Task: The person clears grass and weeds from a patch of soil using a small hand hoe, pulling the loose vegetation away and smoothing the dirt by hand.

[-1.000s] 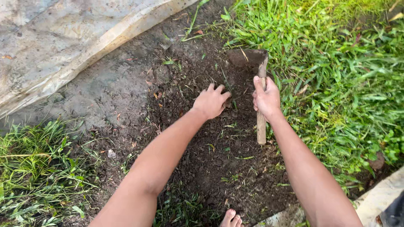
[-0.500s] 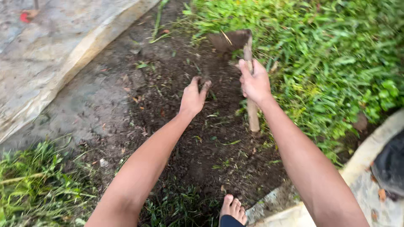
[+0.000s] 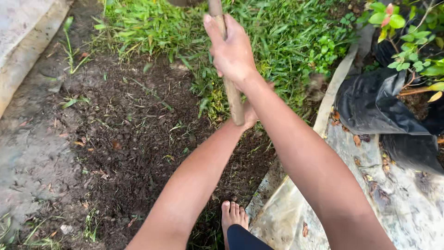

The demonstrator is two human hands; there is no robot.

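Observation:
My right hand (image 3: 231, 51) grips the wooden handle (image 3: 230, 92) of a digging tool, high up near the top edge; the tool's head is out of frame. My left hand (image 3: 249, 118) holds the lower end of the same handle and is mostly hidden behind my right forearm. Both arms stretch forward over dark loose soil (image 3: 134, 134) and a patch of green grass (image 3: 277, 41). My bare foot (image 3: 232, 215) stands on the soil at the bottom.
A pale concrete slab (image 3: 18, 41) borders the soil at the upper left. On the right lie a light tarp (image 3: 397, 199) and a black plastic bag (image 3: 374, 104) with a leafy plant (image 3: 416, 37).
My left hand left the soil and took the lower end of the handle. The tool rose up and away, its head leaving the frame. The view swung right, showing the tarp and bag.

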